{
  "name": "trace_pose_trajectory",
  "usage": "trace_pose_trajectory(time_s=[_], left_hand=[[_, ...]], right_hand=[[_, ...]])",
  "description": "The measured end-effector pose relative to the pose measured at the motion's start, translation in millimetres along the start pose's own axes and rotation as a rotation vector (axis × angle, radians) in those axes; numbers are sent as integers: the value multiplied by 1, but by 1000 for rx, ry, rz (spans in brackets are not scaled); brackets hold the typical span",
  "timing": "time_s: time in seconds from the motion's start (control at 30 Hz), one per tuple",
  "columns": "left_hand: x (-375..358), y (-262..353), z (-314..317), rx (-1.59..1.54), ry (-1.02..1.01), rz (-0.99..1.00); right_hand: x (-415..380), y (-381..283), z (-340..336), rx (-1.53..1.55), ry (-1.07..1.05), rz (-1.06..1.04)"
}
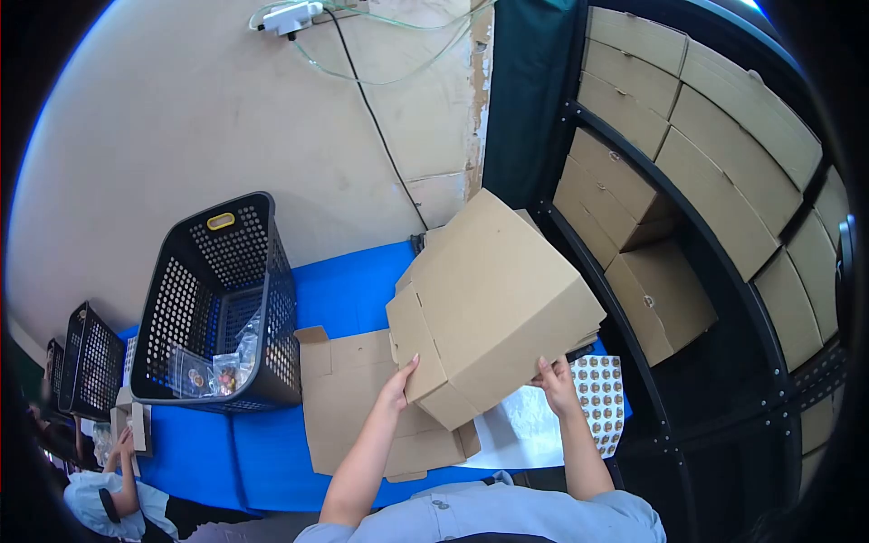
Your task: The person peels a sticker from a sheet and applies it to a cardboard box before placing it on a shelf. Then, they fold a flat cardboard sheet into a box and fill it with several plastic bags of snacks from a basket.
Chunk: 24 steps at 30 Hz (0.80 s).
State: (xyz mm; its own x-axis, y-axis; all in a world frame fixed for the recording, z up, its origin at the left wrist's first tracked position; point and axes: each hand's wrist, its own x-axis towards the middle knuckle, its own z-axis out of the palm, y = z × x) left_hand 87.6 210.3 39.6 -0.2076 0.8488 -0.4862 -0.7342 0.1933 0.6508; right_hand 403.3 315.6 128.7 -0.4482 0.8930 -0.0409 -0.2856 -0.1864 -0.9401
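A brown cardboard piece [498,281], partly folded along its creases, is held up and tilted over the table between my hands. My left hand [398,382] grips its lower left edge, thumb on the face and the other fingers behind. My right hand [555,382] pinches its lower right edge. Beneath it, an unfolded cardboard sheet [348,398] lies flat on the blue tablecloth [339,285]. Other cardboard layers show behind the held piece. A sheet of round stickers [599,398] lies beside my right hand, next to a glossy white sheet [516,430].
A black basket [276,317] with small plastic bags [204,376] stands on the left. Farther left are more baskets [90,362] and a co-worker's hands [122,443] at a small box. Shelves on the right hold cardboard boxes [661,299]. A cable [367,100] hangs down the wall.
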Motion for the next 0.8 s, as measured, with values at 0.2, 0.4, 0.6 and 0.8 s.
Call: trace_pose_trajectory(time_s=[0.2,0.4,0.6,0.8], left_hand=[[-20,20,23,-64,-39,115],[-35,33,53,-58,-30,299],[-41,49,72,120,-67,360],[3,27,58,54,-15,366]], right_hand=[[-10,-13,-31,-156,-36,136],[8,-17,-75,-8,542,-9],[32,-38,-127,-41,180,-185],[49,-23,-130,-1,218,53]])
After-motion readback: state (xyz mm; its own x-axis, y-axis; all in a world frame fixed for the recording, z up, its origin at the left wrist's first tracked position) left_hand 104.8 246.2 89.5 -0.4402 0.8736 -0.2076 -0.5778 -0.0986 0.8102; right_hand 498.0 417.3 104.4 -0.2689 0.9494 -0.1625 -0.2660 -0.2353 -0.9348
